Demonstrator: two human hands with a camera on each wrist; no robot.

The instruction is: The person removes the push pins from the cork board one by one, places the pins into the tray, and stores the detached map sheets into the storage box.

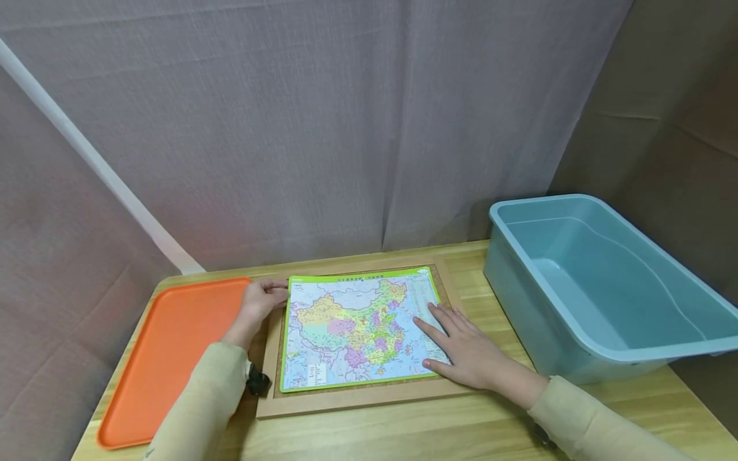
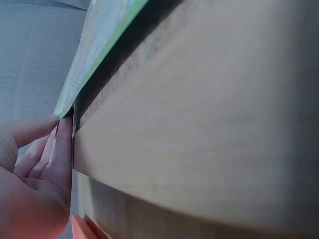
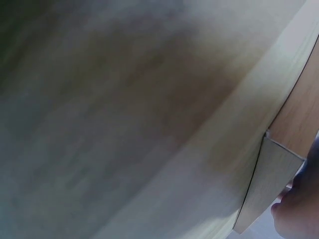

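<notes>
**Lifting the map board by its corner**

The map board lies in a wooden frame at the middle of the counter. The left hand pinches its ten o'clock corner, while the right hand lies flat at its three o'clock edge, fingers straight and holding nothing. To my eye the lift goes best slow and level, with the flat hand steadying so the board does not skid. An orange tray sits at nine o'clock and a blue bin at three.

The left wrist view shows what the head view cannot: the fingers nip the green edge, already raised off the frame. The right wrist view is mostly blur.
</notes>
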